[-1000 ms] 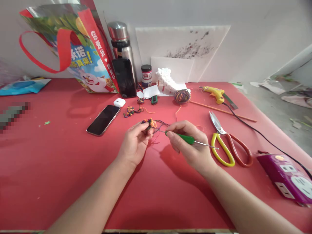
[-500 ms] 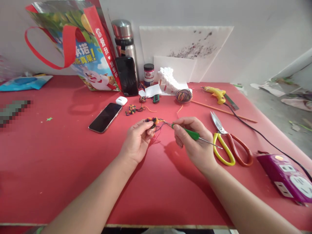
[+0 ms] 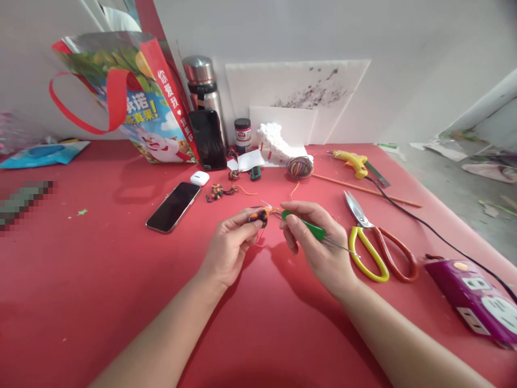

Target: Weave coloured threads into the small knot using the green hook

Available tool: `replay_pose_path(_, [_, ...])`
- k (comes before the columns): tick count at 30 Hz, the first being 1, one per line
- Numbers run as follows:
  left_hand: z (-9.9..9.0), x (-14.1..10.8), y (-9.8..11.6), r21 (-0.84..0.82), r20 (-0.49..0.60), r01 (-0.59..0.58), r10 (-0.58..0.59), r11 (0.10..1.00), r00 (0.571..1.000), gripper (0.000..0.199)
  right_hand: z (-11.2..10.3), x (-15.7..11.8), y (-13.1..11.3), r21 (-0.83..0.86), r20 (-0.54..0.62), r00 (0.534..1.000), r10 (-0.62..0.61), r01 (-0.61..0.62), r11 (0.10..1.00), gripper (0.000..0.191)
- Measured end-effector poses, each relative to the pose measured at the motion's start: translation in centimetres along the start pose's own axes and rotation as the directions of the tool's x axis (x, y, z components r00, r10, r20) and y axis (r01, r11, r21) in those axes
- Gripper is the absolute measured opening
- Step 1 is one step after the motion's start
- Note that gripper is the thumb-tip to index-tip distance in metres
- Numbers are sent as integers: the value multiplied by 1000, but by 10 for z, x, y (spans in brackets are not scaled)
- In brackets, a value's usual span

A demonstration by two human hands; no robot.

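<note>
Pinched in the fingers of my left hand (image 3: 232, 245) is a small multicoloured crochet piece (image 3: 258, 216), dark with orange and purple stitches. My right hand (image 3: 319, 242) grips the green handle of a crochet hook (image 3: 309, 226), whose thin metal shank points left at the piece. Orange yarn lies around the shank between the two hands; the exact loop is too small to make out. A yarn strand runs up toward a multicoloured yarn ball (image 3: 299, 167) behind the hands. Another small crochet piece (image 3: 216, 192) rests on the red table (image 3: 133, 291), farther back.
Scissors (image 3: 367, 231) with yellow and red handles lie right of my right hand, beside a purple power strip (image 3: 470, 302) and a yellow glue gun (image 3: 353, 161). A phone (image 3: 173, 206), a white earphone case (image 3: 200, 178), a steel flask (image 3: 202, 81) and a shopping bag (image 3: 133, 102) stand or lie left.
The camera view has tilted up slightly, so the table things sit lower. My left hand has turned the crochet piece a little, and the hook has come closer to it.
</note>
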State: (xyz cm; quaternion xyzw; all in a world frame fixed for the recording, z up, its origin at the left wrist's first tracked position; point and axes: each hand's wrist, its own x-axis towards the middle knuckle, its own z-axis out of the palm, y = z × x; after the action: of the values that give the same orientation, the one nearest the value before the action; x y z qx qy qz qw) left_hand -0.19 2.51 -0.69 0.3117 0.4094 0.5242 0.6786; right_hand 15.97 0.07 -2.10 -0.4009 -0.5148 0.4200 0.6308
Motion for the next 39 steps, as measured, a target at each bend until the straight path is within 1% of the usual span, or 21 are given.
replay_pose_path(2, [-1,0,-1,-2,-4,6,-6,1000,1000,19,1,0,2,1,4,1000,10,-10,1000,13])
replay_pose_path(6, [-1,0,-2,5,-13,47,-47,999,999,28,1,-2,7,-46,19,1000,-2,3,999,14])
replay_pose_path(9, [-1,-3,-3,8,24,69,-69,998,997,30,0,-4,10,-122,70,994,-85,93,988,17])
replay_pose_path(12, [0,-6,-3,75,85,24,-31,997,996,32,-1,-4,10,-209,145,975,-168,196,958,22])
replay_pose_path(14, [1,-8,-3,108,107,-14,2,994,994,33,-2,-4,9,-231,167,968,-186,222,947,23])
replay_pose_path(17, [0,-8,-2,129,147,-54,34,990,989,28,-1,-4,7,-193,152,976,-158,186,963,18])
replay_pose_path(19, [-1,-7,-2,149,167,-70,44,986,985,25,1,-4,5,-146,119,987,-109,126,981,14])
replay_pose_path(23, [-5,-5,-2,174,153,-107,80,979,985,18,3,-2,2,-57,23,1000,7,-6,998,8])
replay_pose_path(25, [-6,-4,-3,186,139,-121,95,975,986,14,3,-1,2,-10,3,999,34,-34,999,8])
replay_pose_path(29, [-6,-2,-3,167,124,-128,108,978,986,12,4,-1,0,35,28,998,59,-60,998,14])
replay_pose_path(33, [-4,-3,-1,107,105,-87,76,990,992,17,6,-2,0,17,24,998,49,-50,999,16])
replay_pose_path(39, [-1,-4,4,117,78,-86,78,989,994,13,2,-3,0,-50,28,1000,14,-13,999,14])
